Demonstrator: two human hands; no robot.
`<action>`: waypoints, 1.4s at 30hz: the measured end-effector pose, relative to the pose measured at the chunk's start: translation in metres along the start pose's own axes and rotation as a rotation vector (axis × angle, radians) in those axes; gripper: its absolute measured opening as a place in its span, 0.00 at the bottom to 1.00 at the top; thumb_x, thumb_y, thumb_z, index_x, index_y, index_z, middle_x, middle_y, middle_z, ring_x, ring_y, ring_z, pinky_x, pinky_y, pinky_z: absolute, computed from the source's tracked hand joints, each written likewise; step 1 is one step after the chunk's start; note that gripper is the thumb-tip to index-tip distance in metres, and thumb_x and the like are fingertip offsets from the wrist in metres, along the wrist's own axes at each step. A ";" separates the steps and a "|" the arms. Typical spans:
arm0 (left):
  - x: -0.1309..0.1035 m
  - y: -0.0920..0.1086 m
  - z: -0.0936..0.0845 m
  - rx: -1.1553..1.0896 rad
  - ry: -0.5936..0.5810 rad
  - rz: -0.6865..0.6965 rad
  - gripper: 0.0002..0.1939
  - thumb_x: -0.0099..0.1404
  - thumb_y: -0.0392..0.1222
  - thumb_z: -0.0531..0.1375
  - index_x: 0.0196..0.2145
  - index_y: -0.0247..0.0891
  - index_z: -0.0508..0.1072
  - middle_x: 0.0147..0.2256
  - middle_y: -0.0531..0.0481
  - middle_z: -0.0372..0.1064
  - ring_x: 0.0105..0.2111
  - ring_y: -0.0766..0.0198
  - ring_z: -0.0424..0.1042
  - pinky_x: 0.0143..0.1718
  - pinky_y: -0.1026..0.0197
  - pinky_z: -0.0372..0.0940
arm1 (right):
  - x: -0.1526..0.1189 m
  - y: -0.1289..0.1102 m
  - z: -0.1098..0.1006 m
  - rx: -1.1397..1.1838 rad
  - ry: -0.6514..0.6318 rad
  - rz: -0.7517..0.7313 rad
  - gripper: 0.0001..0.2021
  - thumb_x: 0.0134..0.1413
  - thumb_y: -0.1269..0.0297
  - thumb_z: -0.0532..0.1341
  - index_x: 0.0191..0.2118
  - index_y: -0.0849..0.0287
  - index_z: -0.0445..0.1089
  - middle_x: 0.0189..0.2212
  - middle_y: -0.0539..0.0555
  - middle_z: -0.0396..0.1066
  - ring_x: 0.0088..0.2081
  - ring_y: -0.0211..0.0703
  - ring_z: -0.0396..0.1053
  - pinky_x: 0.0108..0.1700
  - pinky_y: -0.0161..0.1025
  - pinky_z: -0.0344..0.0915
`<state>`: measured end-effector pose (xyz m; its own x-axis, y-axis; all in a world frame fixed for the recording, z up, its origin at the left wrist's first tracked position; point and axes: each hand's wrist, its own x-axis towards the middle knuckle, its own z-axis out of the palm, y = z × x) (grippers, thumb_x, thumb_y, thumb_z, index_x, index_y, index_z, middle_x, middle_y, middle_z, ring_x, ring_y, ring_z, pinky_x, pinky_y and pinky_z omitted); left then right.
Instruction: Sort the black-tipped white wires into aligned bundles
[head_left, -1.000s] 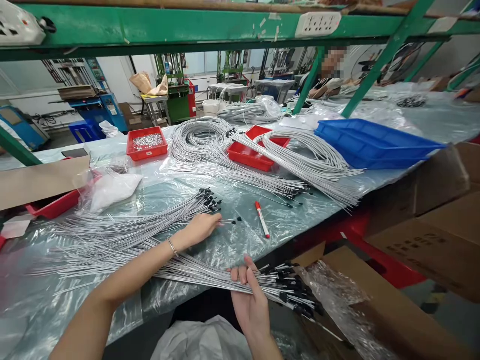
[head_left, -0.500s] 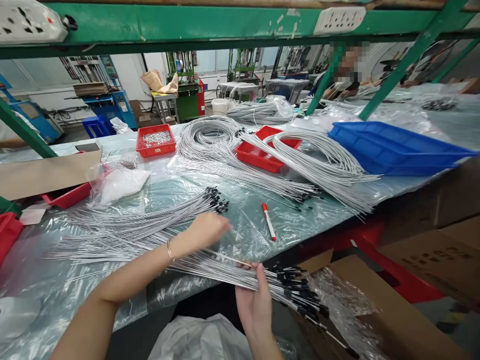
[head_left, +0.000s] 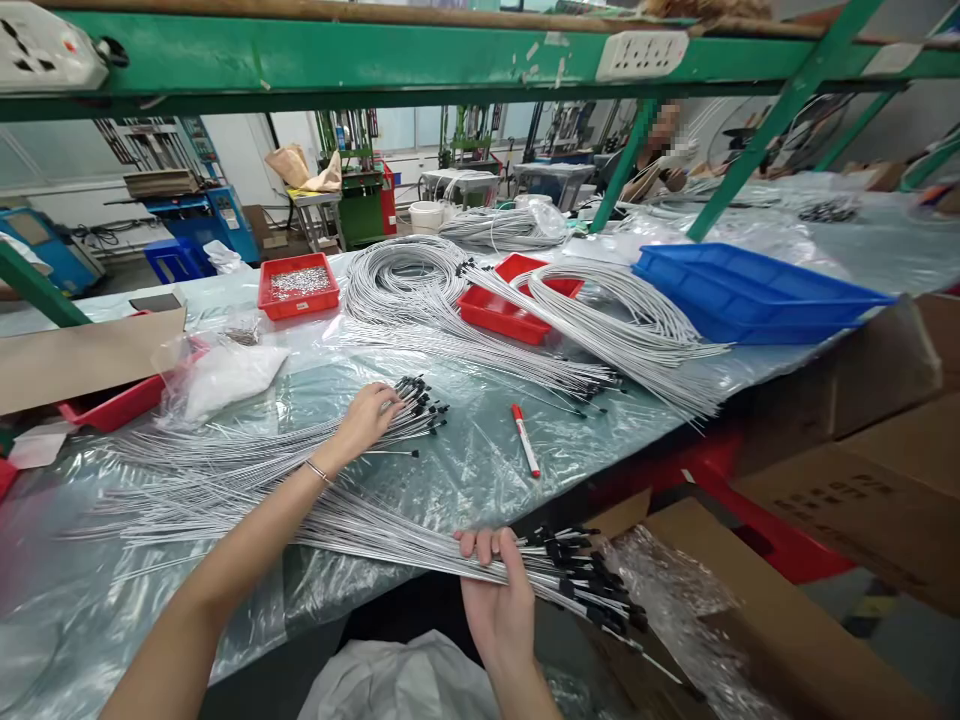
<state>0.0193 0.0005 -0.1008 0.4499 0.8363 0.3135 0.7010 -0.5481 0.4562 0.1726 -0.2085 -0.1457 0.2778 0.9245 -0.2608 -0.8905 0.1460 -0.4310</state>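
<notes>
My right hand [head_left: 499,590] is wrapped round a thick bundle of grey cables [head_left: 420,545] near the table's front edge. The bundle's black-tipped ends [head_left: 592,575] stick out to the right, past the edge. Farther up, my left hand [head_left: 369,415] has its fingers bent at the black-tipped end of a second pile of grey cables [head_left: 277,450]. Those fingers touch the cables, but what they pinch, if anything, is too small to tell. One cable lies a little apart, below the pile's tips. A red and white marker [head_left: 526,441] rests between the hands and the farther cables.
Behind lie coiled cables [head_left: 405,275], a red tray of small metal parts [head_left: 298,286], another red tray [head_left: 502,315] and a blue tray [head_left: 757,295]. Cardboard boxes [head_left: 847,490] stand at the right. A green beam [head_left: 337,65] crosses above. A person [head_left: 652,165] sits far off.
My left hand has moved up and left, from above the held bundle to the tips of the second pile. My right hand still grips its bundle. The view has shifted slightly.
</notes>
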 end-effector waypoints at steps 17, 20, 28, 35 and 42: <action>-0.067 0.110 -0.005 0.028 -0.358 0.437 0.12 0.68 0.39 0.46 0.36 0.36 0.68 0.27 0.51 0.70 0.23 0.69 0.66 0.24 0.66 0.55 | 0.006 -0.003 0.009 -0.199 0.109 -0.062 0.17 0.42 0.57 0.65 0.41 0.53 0.70 0.31 0.46 0.65 0.28 0.35 0.60 0.41 0.41 0.61; -0.075 0.126 -0.010 0.192 -0.462 0.589 0.12 0.68 0.40 0.46 0.35 0.36 0.67 0.27 0.51 0.69 0.23 0.66 0.66 0.21 0.62 0.52 | 0.004 -0.001 0.006 -0.203 0.148 -0.040 0.15 0.40 0.56 0.66 0.35 0.56 0.71 0.33 0.48 0.66 0.32 0.35 0.61 0.40 0.38 0.61; -0.044 0.040 -0.013 0.571 -0.405 0.151 0.10 0.63 0.43 0.55 0.36 0.32 0.68 0.37 0.39 0.67 0.38 0.53 0.66 0.33 0.58 0.59 | -0.004 -0.002 0.005 -0.157 0.178 -0.013 0.14 0.44 0.53 0.64 0.23 0.57 0.65 0.29 0.47 0.68 0.35 0.39 0.64 0.45 0.41 0.59; -0.030 0.011 0.010 0.209 -0.273 0.043 0.14 0.69 0.45 0.43 0.41 0.36 0.62 0.33 0.46 0.67 0.32 0.61 0.66 0.33 0.61 0.60 | -0.003 -0.002 0.004 -0.133 0.015 -0.008 0.17 0.48 0.53 0.61 0.20 0.57 0.56 0.18 0.44 0.55 0.28 0.37 0.61 0.51 0.49 0.55; -0.010 0.005 0.018 0.294 -0.234 0.041 0.11 0.66 0.43 0.49 0.32 0.34 0.66 0.32 0.43 0.66 0.35 0.58 0.66 0.37 0.58 0.60 | -0.001 0.001 0.000 -0.163 0.066 -0.029 0.10 0.44 0.55 0.64 0.29 0.55 0.66 0.17 0.43 0.52 0.25 0.36 0.57 0.47 0.48 0.58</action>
<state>0.0280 -0.0100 -0.1167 0.5713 0.8131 0.1121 0.7935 -0.5820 0.1778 0.1717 -0.2099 -0.1458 0.3302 0.8950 -0.3000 -0.8130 0.1082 -0.5721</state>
